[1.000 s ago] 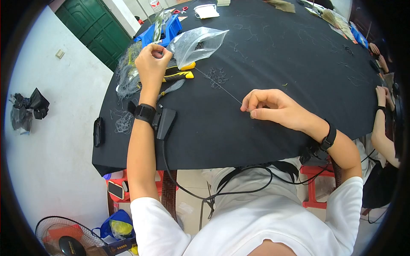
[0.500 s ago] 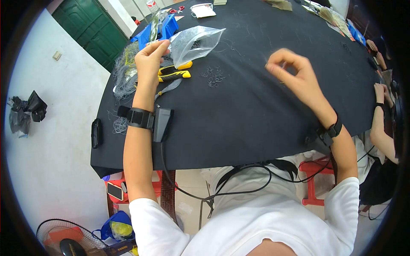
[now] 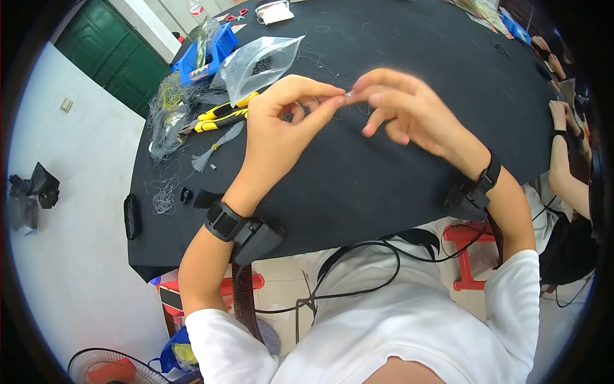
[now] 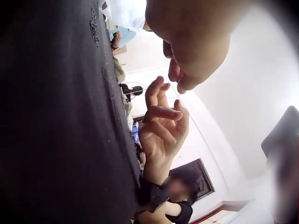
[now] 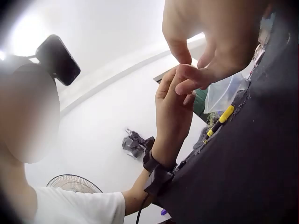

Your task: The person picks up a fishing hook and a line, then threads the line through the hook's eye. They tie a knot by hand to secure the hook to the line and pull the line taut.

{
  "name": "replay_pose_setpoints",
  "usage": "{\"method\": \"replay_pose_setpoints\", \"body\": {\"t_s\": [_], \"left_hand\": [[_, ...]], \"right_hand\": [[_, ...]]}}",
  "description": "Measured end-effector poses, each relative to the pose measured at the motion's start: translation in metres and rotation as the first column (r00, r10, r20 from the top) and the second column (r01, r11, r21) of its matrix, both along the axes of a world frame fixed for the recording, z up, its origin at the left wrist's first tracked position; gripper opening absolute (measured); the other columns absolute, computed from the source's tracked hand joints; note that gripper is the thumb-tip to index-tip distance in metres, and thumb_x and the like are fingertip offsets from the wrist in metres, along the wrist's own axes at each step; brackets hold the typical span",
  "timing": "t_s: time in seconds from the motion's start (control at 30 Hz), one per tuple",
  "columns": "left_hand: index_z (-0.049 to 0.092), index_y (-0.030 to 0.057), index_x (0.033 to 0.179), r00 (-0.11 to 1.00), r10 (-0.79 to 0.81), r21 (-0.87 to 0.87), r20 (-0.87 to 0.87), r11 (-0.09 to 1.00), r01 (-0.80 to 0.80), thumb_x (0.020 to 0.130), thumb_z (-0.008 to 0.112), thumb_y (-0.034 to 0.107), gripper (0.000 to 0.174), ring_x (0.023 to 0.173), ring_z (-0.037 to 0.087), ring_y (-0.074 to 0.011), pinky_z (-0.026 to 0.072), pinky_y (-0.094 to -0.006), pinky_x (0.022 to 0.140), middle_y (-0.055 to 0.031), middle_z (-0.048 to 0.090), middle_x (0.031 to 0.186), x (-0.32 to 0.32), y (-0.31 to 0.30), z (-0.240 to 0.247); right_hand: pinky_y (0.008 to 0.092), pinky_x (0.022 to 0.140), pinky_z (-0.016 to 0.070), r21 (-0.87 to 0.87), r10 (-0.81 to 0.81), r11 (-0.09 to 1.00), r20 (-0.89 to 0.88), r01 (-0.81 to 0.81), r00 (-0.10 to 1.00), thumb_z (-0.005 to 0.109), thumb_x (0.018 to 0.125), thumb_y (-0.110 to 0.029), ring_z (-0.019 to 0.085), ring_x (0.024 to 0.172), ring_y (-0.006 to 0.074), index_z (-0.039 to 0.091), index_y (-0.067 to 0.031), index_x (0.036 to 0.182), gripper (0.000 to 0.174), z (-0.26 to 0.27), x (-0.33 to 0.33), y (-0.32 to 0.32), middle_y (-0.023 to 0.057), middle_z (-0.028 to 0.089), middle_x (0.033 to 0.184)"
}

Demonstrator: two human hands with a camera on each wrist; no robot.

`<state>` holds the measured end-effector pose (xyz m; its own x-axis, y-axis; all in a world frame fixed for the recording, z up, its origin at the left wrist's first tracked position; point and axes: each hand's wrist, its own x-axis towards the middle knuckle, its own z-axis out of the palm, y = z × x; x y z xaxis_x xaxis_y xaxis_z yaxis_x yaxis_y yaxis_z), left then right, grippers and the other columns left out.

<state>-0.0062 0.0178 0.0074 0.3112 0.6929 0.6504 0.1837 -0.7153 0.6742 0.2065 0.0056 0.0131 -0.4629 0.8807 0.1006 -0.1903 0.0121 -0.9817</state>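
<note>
I take the clear plastic bag [image 3: 240, 78] as my landmark: thin, crinkled film, roughly triangular, dark bits showing inside. To its right and toward the wearer, I see the left hand [image 3: 284, 118] with thumb and forefinger drawn to a point, pinching a tiny pale, glinting bit of fine strand [image 3: 348, 94]; its other fingers curl loosely beneath. The right hand [image 3: 412, 109], farther right of the bag, brings its fingertips against that same spot, the remaining fingers half bent and apart; I cannot tell whether it grips the strand or merely touches it.

On the wearer's side of the bag lie the pliers [image 3: 220, 121], smooth yellow-and-black handles, and beyond them a tied bundle [image 3: 220, 146] of straight grey fibres. Left of the bag sprawls a wiry grey thread tangle [image 3: 167, 131]. Behind the bag stands a glossy blue bin [image 3: 224, 43]. Matt black cloth [image 3: 358, 185] stretches beneath it all.
</note>
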Motion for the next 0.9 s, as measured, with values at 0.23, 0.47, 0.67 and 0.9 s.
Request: {"method": "replay_pose_setpoints", "body": {"t_s": [0.23,0.47,0.67,0.9], "left_hand": [[0.068,0.0075,0.085,0.979,0.108,0.319,-0.17,0.946,-0.049,0.07,0.07,0.001,0.016,0.061,0.056,-0.0075,0.0364,-0.0197,0.045,-0.0026,0.062,0.078,0.007,-0.011,0.001],[0.067,0.0056,0.084,0.978,0.108,0.379,-0.177,0.925,-0.034,0.07,0.068,-0.001,0.016,0.062,0.057,-0.0102,0.0419,-0.0217,0.048,-0.0036,0.06,0.08,0.008,-0.009,-0.002],[0.064,0.0017,0.09,0.998,0.026,0.025,-0.052,0.999,-0.025,0.077,0.065,0.002,0.013,0.063,0.056,-0.0058,0.039,-0.0169,0.049,-0.0032,0.062,0.08,0.012,-0.011,-0.005],[0.061,-0.0028,0.088,0.987,-0.111,-0.311,0.118,0.939,0.143,0.085,0.061,0.009,0.012,0.061,0.053,-0.0002,0.0373,-0.0139,0.051,-0.0002,0.061,0.071,0.012,-0.008,-0.014]], "right_hand": [[0.0199,0.058,0.0437,-0.045,0.118,0.991,-0.118,-0.124,0.986,0.055,0.086,-0.013,0.058,0.074,0.0115,0.055,-0.0032,0.098,0.016,-0.014,-0.008,-0.002,0.0056,0.059,0.086],[0.0167,0.059,0.0366,0.142,-0.018,0.99,0.032,0.013,0.999,0.059,0.083,-0.013,0.048,0.065,0.0029,0.059,-0.0046,0.091,0.011,-0.017,-0.008,0.0,-0.003,0.056,0.075],[0.0157,0.061,0.0374,0.173,-0.046,0.984,0.058,0.036,0.997,0.06,0.083,-0.012,0.05,0.068,0.0006,0.059,-0.0041,0.092,0.012,-0.018,-0.007,0.0,-0.0041,0.057,0.076],[0.0165,0.07,0.0426,0.192,-0.032,0.981,0.079,0.016,0.996,0.059,0.083,-0.01,0.055,0.075,0.003,0.058,-0.0024,0.092,0.012,-0.015,-0.008,-0.002,-0.0008,0.06,0.082]]}}
